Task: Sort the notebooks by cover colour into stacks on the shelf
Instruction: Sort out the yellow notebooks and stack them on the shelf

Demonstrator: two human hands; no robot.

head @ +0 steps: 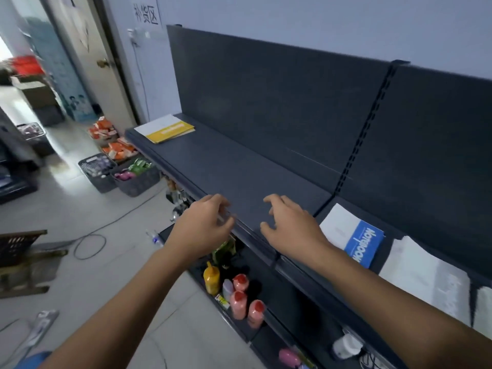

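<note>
While both hands hover over the front lip of the shelf [239,161], neither holds anything: the left hand [205,225] and right hand [290,225] have their fingers loosely curled and released. On the floor to the left, one dark basket [89,162] holds pale and purple packets, and the basket beside it [141,183] holds green and pink ones. Yellow notebooks [166,130] lie stacked at the shelf's far left end, close to its edge. A blue notebook [364,243] lies in the next bay to the right, with white-covered ones [423,278] just beside it. A long run of shelf separates yellow from blue.
</note>
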